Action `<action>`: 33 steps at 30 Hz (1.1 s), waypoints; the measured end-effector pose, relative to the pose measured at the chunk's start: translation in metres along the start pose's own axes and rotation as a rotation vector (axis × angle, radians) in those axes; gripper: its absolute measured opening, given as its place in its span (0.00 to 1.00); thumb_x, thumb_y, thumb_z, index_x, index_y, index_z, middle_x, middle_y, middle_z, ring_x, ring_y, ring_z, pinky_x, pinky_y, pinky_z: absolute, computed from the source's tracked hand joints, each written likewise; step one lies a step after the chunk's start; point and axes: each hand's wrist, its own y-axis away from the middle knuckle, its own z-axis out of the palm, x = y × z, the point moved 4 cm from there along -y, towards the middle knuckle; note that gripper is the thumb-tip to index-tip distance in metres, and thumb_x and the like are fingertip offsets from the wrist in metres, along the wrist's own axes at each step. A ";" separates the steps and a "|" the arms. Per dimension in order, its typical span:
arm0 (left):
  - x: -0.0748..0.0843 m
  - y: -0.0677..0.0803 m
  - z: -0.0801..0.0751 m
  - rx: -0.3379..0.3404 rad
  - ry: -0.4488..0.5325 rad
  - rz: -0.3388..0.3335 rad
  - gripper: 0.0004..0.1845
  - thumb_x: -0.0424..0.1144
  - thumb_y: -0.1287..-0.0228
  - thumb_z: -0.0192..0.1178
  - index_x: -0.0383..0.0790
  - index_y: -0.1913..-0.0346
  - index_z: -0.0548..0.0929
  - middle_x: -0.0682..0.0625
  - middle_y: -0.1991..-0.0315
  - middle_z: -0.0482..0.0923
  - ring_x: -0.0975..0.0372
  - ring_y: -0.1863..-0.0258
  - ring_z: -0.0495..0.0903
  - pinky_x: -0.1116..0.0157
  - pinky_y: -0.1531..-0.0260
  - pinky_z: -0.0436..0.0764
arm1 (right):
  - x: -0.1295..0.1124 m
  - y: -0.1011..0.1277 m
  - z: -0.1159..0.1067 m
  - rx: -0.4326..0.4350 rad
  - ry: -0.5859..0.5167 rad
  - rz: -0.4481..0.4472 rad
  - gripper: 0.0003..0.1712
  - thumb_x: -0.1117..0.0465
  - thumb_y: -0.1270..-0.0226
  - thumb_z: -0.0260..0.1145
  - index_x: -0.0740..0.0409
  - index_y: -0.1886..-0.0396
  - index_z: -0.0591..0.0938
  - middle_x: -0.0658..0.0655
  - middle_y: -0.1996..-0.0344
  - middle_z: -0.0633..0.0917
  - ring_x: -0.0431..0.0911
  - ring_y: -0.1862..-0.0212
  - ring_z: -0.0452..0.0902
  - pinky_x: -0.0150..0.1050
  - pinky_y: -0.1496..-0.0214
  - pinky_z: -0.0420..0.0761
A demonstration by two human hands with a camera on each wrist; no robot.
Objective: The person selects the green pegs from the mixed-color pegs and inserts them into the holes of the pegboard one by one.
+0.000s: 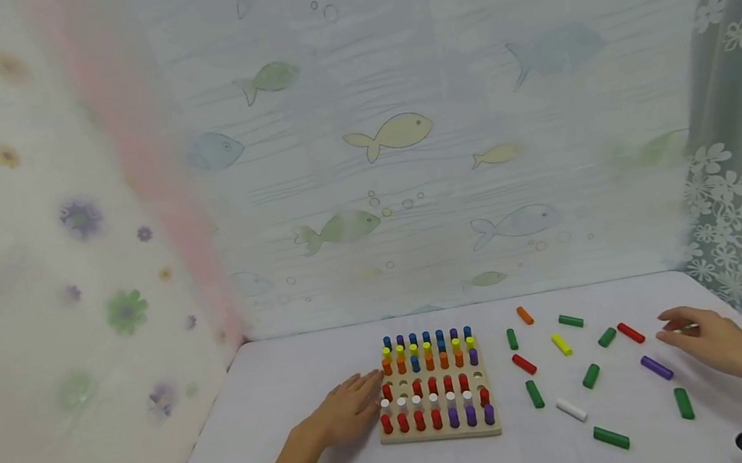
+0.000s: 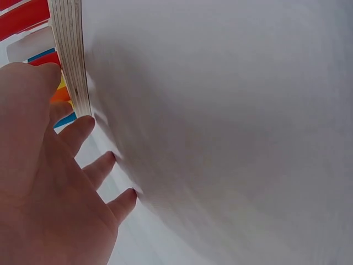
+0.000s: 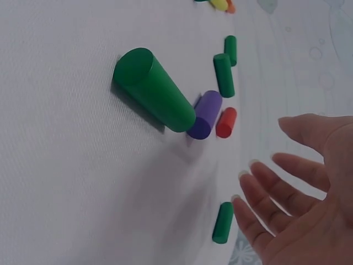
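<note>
A wooden pegboard [image 1: 438, 436] holds rows of upright coloured pegs, from blue and purple at the back to red and purple in front. Bare holes show in one middle row. My left hand [image 1: 347, 410] lies beside the board's left side, its fingers spread; in the left wrist view, fingertips rest at the layered wooden edge [image 2: 70, 49] and on the cloth. Over at the right, my right hand [image 1: 711, 344] hovers above the table with fingers loosely bent and thumb apart. A green peg [image 3: 223, 222] lies close by its fingertips, with nothing gripped.
Loose pegs are scattered right of the board: several green ones [image 1: 611, 437], a purple peg [image 1: 656, 367], red ones [image 1: 630, 332], a white peg [image 1: 570, 409], a yellow peg [image 1: 562, 345] and an orange peg [image 1: 525, 315]. A fish-patterned curtain [image 1: 406, 181] hangs behind the white table.
</note>
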 end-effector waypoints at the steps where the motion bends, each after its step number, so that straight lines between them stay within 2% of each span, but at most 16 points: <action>1: 0.001 0.001 0.000 -0.006 -0.001 -0.006 0.31 0.50 0.18 0.47 0.46 0.19 0.60 0.47 0.21 0.61 0.43 0.22 0.57 0.37 0.28 0.59 | -0.001 -0.001 0.001 -0.004 -0.002 0.002 0.32 0.52 0.22 0.61 0.79 0.38 0.71 0.75 0.52 0.81 0.71 0.50 0.79 0.58 0.54 0.85; 8: 0.004 0.001 0.000 -0.036 0.001 -0.051 0.32 0.51 0.19 0.48 0.47 0.19 0.59 0.48 0.21 0.60 0.43 0.21 0.54 0.37 0.26 0.55 | -0.010 -0.002 0.005 -0.014 -0.011 0.010 0.32 0.53 0.22 0.61 0.80 0.38 0.71 0.75 0.52 0.82 0.70 0.50 0.79 0.56 0.56 0.85; 17: 0.008 0.004 0.000 -0.066 -0.002 -0.067 0.32 0.52 0.19 0.46 0.48 0.18 0.57 0.49 0.20 0.60 0.44 0.20 0.52 0.37 0.25 0.51 | -0.019 -0.003 0.012 -0.026 -0.029 0.015 0.31 0.53 0.23 0.63 0.78 0.38 0.73 0.74 0.51 0.82 0.65 0.51 0.81 0.54 0.55 0.86; 27: 0.005 0.001 0.002 -0.070 -0.003 -0.061 0.32 0.50 0.19 0.46 0.47 0.18 0.57 0.48 0.20 0.59 0.44 0.20 0.52 0.37 0.25 0.51 | -0.032 -0.005 0.016 -0.017 -0.044 0.006 0.33 0.50 0.23 0.63 0.77 0.37 0.72 0.74 0.50 0.82 0.68 0.48 0.79 0.55 0.54 0.85; 33: 0.004 0.000 0.003 -0.071 -0.023 -0.054 0.32 0.52 0.18 0.44 0.47 0.18 0.57 0.49 0.20 0.58 0.44 0.20 0.52 0.36 0.25 0.52 | -0.037 -0.008 0.022 0.000 -0.037 0.004 0.33 0.51 0.26 0.66 0.77 0.40 0.74 0.72 0.53 0.83 0.68 0.49 0.81 0.56 0.54 0.85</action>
